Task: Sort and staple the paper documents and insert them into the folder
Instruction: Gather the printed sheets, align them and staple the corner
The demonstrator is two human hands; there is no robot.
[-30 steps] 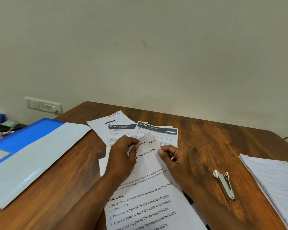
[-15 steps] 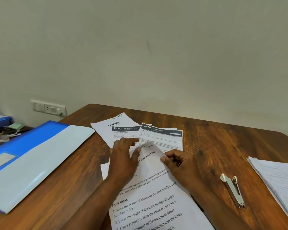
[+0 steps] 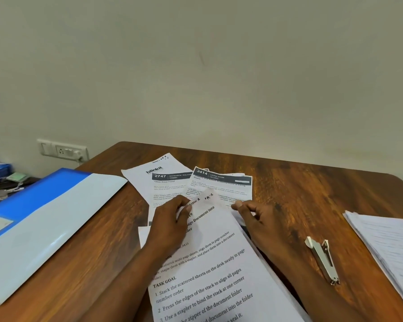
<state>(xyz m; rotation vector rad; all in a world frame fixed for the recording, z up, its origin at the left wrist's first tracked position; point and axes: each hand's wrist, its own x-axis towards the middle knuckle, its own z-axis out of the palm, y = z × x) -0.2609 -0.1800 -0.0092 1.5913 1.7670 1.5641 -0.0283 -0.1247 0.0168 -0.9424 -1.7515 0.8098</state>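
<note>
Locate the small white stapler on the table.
In the head view, the small white stapler lies on the wooden table, between the right hand and the paper stack.

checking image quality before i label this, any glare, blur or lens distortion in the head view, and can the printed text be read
Head view: soft, even light with faint shadows; a glare streak on the folder; wide-angle bending curves the table edge; large print on the instruction sheet reads clearly, fine print on the 3414 sheet is too small; left hand and right hand are sharp.

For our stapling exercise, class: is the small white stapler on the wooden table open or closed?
Open. The small white stapler lies on the wooden table with its two arms splayed apart at the far end, joined only at the near hinge. No hand touches it.
</note>
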